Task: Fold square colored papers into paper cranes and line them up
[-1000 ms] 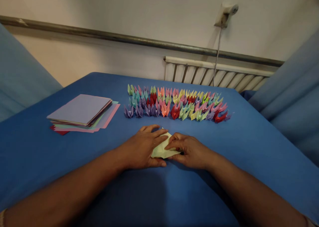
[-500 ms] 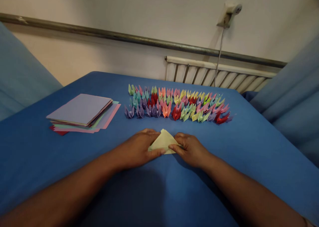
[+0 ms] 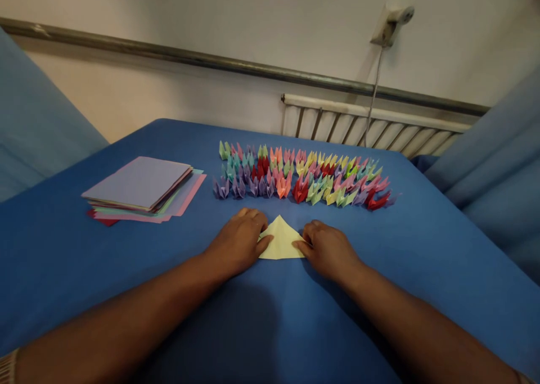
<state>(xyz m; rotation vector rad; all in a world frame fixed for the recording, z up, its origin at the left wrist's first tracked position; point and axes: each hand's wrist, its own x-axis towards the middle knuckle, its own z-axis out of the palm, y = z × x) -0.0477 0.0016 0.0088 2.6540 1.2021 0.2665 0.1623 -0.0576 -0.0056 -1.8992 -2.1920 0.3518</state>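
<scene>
A pale yellow paper triangle (image 3: 282,242) lies flat on the blue table (image 3: 422,260), its tip pointing away from me. My left hand (image 3: 238,242) rests at its left corner, fingers curled and the thumb pressing on the paper. My right hand (image 3: 329,250) sits at its right corner, fingers curled under with the fingertips on the edge. Neither hand lifts the paper.
Rows of several small folded paper figures (image 3: 301,176) in many colours stand beyond the triangle. A stack of coloured paper sheets (image 3: 143,187) lies at the left. Blue cloth (image 3: 498,165) hangs at both sides. A rail (image 3: 211,63) and a radiator (image 3: 371,126) line the wall.
Both hands have slid outward off the paper to its two lower corners. The folded yellow sheet now lies flat and shows as a full triangle.
</scene>
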